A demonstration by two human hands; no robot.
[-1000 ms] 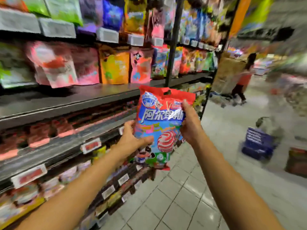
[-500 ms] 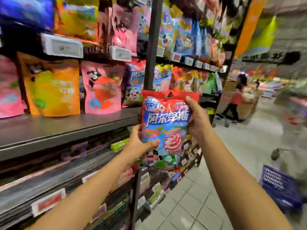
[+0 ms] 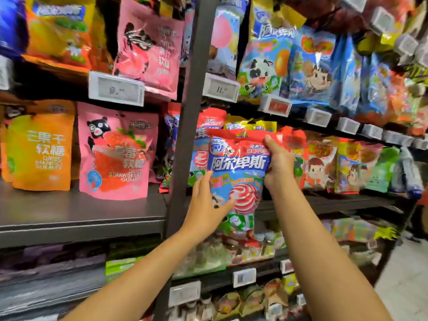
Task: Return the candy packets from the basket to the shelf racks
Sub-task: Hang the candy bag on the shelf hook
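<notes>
i'm looking at a shop shelf w/ both bare arms reaching forward. my right hand [image 3: 279,166] grips the candy packet [image 3: 238,179] at its upper right edge, fingers curled round the red top strip. my left hand [image 3: 207,205] is lower on the packet's left side, fingers fairly straight along the edge and thumb laid flat across the front, so it supports more than grips. the packet is upright, red top, blue band w/ white chinese lettering, a red-and-white swirl lollipop below. it's held in the air just in front of the middle shelf [image 3: 81,218], right of the dark upright post [image 3: 192,117], not resting on anything. behind it, same-brand packets [image 3: 206,135] stand on that shelf. left of the post: an orange mango gummy pouch [image 3: 38,147] and a pink strawberry gummy pouch [image 3: 115,154], side by side. price tags [image 3: 117,88] clip to the shelf edge above. more packets hang on the upper row, blurred.
</notes>
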